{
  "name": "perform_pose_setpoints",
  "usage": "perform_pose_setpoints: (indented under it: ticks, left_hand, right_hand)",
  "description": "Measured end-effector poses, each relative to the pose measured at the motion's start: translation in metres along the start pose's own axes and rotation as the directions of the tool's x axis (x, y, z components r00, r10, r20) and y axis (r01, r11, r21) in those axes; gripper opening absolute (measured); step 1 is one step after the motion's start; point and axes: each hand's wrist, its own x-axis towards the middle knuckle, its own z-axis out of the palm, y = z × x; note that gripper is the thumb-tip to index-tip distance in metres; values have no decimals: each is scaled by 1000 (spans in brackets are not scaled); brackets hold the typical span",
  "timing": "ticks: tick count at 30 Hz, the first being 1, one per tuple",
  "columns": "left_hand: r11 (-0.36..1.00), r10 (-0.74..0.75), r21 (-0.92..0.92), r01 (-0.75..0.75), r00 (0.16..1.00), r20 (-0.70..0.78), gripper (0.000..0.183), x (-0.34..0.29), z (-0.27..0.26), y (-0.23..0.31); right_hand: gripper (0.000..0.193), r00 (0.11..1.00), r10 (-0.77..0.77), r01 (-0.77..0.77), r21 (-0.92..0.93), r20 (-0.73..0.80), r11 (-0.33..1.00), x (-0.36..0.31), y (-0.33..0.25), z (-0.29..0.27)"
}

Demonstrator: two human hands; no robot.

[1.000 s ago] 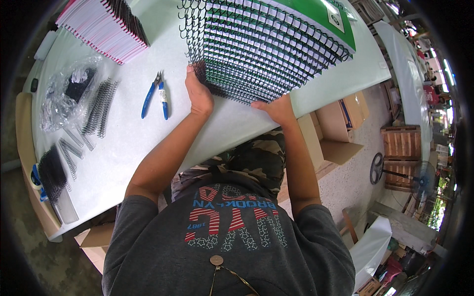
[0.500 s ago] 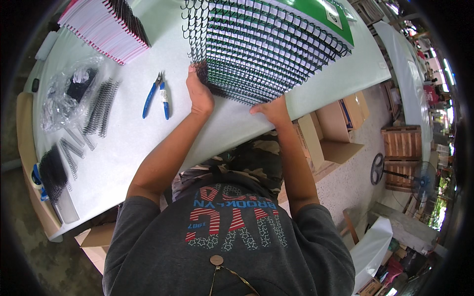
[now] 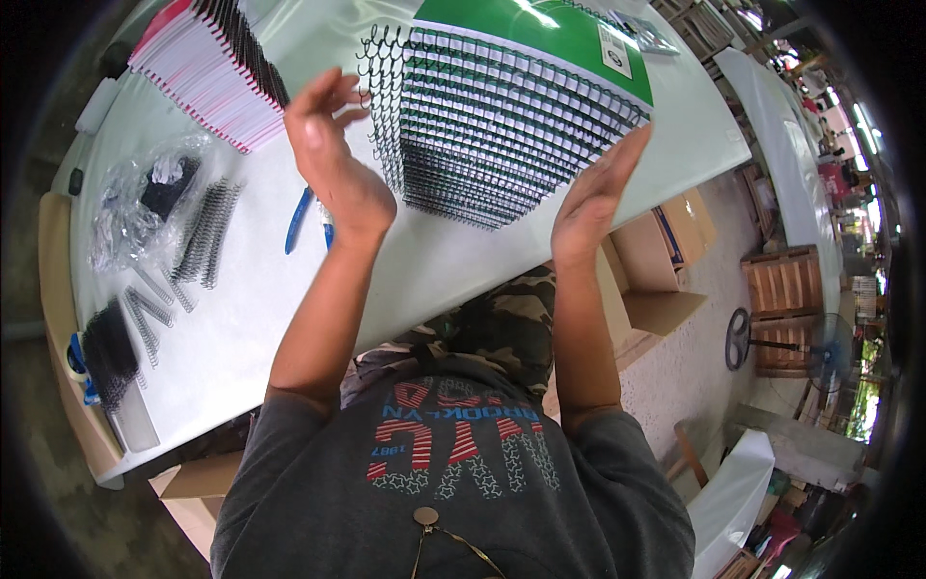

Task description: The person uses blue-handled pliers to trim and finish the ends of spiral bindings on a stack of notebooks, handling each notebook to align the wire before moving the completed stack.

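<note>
A tall stack of spiral-bound notebooks stands on the white table, its wire-coil edges facing me and a green cover on top. Long coil ends stick out at the stack's left side. Beside these ends is my left hand, raised, with its fingers apart and holding nothing. My right hand lies flat along the right side of the stack, fingers stretched out. Partly behind my left wrist lie blue-handled cutting pliers; their jaws are hidden.
A second notebook stack with red edges stands at the back left. Nearer are a clear plastic bag, loose wire coils and a dark bundle of coils. Cardboard boxes sit beyond the table's right edge.
Both hands have moved from the stack's lower front corners up to its sides. The left hand has let go and opened; the stack now sits slightly farther down in view.
</note>
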Motion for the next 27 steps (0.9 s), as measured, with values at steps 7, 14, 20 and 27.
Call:
perform_pose_setpoints:
  ticks: [7,14,20,27]
  left_hand:
    - [953,119,257,-163,977,178,46,40,36,24]
    - [983,137,117,-141,989,48,36,51,16,37]
    - [158,-413,970,-186,880,236,60,-13,-102,1]
    - [136,-439,972,-193,867,234,64,-95,-149,-18]
  right_hand:
    - [79,977,-213,214,-65,21,975,37,-43,25]
    - [67,978,-209,206,-217,10,954,38,-49,18]
    - [68,882,-460,461,-19,-107,887,59,-98,30]
    - [31,841,-520,540,-219,148,813,66,-121,148]
